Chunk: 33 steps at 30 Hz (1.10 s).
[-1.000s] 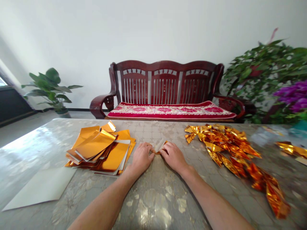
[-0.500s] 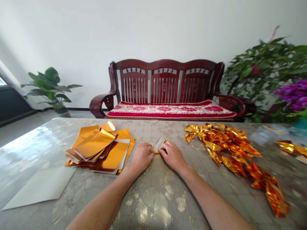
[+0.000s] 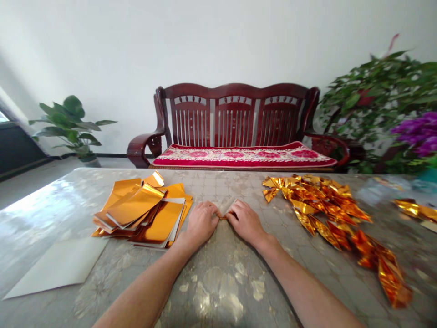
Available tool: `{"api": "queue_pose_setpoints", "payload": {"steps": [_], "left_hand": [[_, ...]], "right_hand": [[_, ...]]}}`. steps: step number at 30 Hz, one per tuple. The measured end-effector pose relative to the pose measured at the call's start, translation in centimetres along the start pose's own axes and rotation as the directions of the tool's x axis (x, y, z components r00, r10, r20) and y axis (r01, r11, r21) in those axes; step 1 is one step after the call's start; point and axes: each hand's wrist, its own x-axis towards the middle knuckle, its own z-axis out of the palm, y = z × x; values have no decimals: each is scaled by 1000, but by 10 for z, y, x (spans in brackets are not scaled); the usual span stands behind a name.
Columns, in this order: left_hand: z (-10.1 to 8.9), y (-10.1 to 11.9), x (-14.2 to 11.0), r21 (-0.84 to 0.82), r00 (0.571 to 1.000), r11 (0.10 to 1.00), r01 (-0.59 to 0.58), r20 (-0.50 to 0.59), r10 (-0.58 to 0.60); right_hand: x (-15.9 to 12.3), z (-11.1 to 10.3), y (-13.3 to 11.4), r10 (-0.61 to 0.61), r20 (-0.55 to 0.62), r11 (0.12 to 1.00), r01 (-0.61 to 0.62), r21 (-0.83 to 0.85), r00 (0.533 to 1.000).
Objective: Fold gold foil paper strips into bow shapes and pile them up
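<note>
My left hand (image 3: 202,222) and my right hand (image 3: 245,220) rest on the table (image 3: 218,282) close together, fingers curled and pinching a small folded gold foil sheet (image 3: 228,207) between them. Most of the sheet is hidden under the fingers; its pale back side shows above them. A loose stack of flat gold foil sheets (image 3: 143,213) lies just left of my left hand. To the right of my right hand spreads a pile of folded gold foil pieces (image 3: 327,214).
A white sheet (image 3: 58,266) lies at the near left of the table. Another folded gold piece (image 3: 414,210) sits at the far right. Behind the table stand a dark wooden bench with a red cushion (image 3: 239,136), a potted plant (image 3: 71,125) and leafy plants with purple flowers (image 3: 392,105).
The hands have pressed closer over the folded sheet, and less of its pale flap sticks up than a second ago. The view has shifted slightly.
</note>
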Motion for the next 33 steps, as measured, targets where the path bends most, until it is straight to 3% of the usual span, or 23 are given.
{"api": "queue_pose_setpoints", "payload": {"steps": [15, 23, 33], "left_hand": [[5, -15, 0, -105, 1000, 994, -19, -15, 17], [-2, -6, 1, -58, 1000, 998, 7, 18, -6], [-1, 6, 2, 23, 991, 993, 119, -55, -118]], "right_hand": [[3, -1, -3, 5, 13, 998, -5, -58, 1000], [5, 0, -5, 42, 21, 993, -39, -115, 999], [6, 1, -4, 55, 39, 991, -50, -121, 998]]}}
